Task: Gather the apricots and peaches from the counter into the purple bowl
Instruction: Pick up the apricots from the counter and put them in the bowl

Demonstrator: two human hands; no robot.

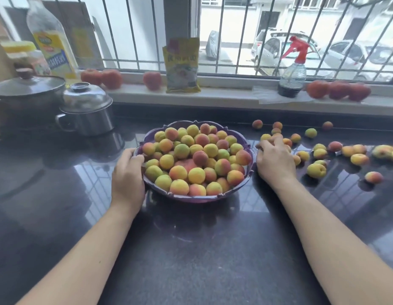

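On the dark counter, our purple bowl sits heaped with apricots.
Our left hand grips its rim, fingers curled; our right hand seems to close round loose apricots beside it.

Single head-worn view, forward and down, close over the counter.

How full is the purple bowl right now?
Nearly full: the scalloped purple bowl holds fruit heaped above its rim.
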